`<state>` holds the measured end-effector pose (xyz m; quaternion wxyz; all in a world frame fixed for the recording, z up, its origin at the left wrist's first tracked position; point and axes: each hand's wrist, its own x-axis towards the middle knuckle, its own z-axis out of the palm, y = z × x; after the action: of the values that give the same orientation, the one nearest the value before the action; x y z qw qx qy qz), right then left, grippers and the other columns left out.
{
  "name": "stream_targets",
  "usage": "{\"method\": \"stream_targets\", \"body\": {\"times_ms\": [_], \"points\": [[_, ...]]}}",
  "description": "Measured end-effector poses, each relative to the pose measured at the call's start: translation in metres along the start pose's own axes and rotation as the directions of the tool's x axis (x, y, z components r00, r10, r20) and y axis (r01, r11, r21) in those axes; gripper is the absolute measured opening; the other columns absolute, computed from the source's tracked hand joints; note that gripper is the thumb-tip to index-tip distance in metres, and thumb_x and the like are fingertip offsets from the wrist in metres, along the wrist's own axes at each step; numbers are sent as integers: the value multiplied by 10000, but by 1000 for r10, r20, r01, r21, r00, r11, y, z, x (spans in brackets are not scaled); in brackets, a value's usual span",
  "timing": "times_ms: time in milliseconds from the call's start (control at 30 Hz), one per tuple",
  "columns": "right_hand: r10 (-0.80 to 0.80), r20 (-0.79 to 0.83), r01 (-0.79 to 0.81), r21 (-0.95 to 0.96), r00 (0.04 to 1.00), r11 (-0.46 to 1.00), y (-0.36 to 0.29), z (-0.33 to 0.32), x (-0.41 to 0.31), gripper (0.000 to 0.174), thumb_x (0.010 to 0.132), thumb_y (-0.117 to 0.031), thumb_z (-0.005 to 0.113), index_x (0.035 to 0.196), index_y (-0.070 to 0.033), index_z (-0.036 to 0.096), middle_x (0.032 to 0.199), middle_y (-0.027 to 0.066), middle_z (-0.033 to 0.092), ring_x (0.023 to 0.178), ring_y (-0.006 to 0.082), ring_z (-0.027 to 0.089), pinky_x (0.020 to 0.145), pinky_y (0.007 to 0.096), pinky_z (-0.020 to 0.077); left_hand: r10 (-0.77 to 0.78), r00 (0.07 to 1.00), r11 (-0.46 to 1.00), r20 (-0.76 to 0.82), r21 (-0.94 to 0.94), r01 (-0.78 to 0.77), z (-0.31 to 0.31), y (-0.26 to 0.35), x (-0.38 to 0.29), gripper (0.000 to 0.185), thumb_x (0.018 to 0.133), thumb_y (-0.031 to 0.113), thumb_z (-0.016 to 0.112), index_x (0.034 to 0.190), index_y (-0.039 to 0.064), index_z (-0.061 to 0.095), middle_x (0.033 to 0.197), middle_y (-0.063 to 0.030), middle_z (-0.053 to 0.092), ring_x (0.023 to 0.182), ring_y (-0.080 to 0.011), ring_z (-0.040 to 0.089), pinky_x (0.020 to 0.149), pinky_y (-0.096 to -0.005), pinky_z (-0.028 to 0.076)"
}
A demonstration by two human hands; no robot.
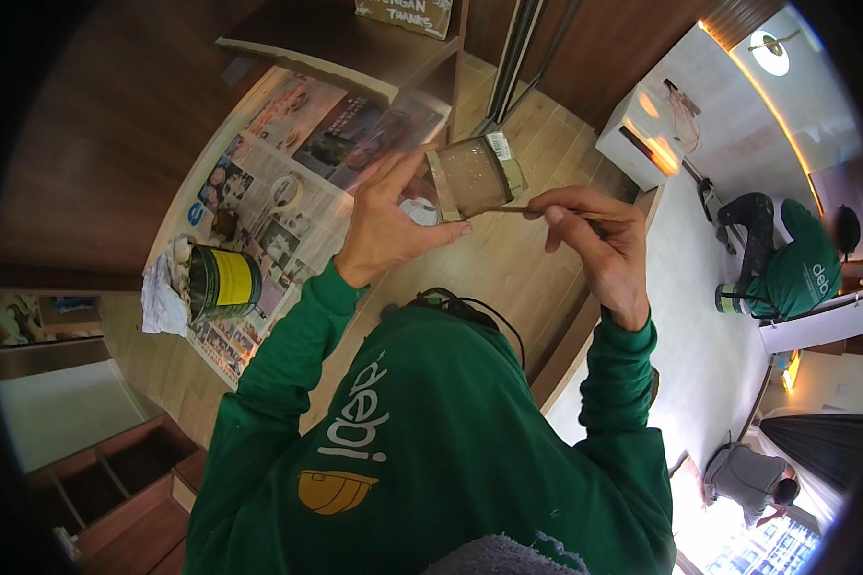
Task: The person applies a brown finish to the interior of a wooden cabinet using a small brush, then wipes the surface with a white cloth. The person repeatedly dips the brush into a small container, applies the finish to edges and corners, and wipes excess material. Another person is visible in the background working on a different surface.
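Note:
A small square open container (472, 176) with murky brown contents and a barcode label rests in the grip of my left hand (392, 212), thumb along its near side and fingers behind it. Between the thumb and fingers of my right hand (593, 241) is a thin brown stick-like tool (510, 209), perhaps a fine brush. Its tip meets the container's near edge; I cannot tell whether it dips inside. Partly hidden behind my left hand is a round white object (420, 210).
Newspaper (316, 208) covers floor at left, bearing a tape roll (285, 192) and a yellow-labelled can (229, 280) beside a white rag (164, 287). A cabinet shelf (345, 43) overhangs it. One person in green (791, 266) and another in grey (748, 478) work at right.

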<state>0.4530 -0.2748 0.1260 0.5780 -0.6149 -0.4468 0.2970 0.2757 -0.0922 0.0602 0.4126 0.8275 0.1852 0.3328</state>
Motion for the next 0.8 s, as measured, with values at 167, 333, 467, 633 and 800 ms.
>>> {"method": "stream_targets", "body": {"times_ms": [167,333,467,633,800], "points": [[12,20,-8,-171,1000,985,-7,-25,23,178,914,-59,605,980,63,717,814,72,699,677,110,590,619,272,479,-2,1000,1000,0,26,2,10,2,6,874,586,136,935,1366,-11,569,1141,-89,648,868,-124,651,798,-263,536],[-4,178,55,-285,984,957,-6,-34,29,172,882,-77,624,970,36,720,754,92,676,638,123,572,611,279,478,-42,998,999,-36,-18,42,21,2,10,874,586,138,936,1366,-10,570,1125,-78,642,844,-116,634,797,-263,534],[-99,-52,76,-337,994,938,-3,-28,36,151,883,-74,643,972,14,727,749,97,676,618,133,590,558,289,443,-43,993,999,-114,-4,43,26,2,12,867,589,142,941,1359,-14,575,1125,-72,640,855,-123,638,795,-266,533],[-150,-73,123,-282,986,952,13,-3,20,123,905,-76,680,981,1,737,782,77,693,623,117,595,539,255,432,-82,959,997,-273,-26,78,35,-3,12,840,595,144,943,1335,-22,582,1114,-82,644,887,-147,659,785,-282,542],[-143,-249,119,-109,958,987,31,4,30,115,928,-60,670,993,5,739,796,58,697,635,86,584,525,243,412,-10,925,996,-379,81,44,39,-12,13,818,584,162,941,1293,-38,587,1130,-110,636,880,-177,672,762,-313,560]]}}
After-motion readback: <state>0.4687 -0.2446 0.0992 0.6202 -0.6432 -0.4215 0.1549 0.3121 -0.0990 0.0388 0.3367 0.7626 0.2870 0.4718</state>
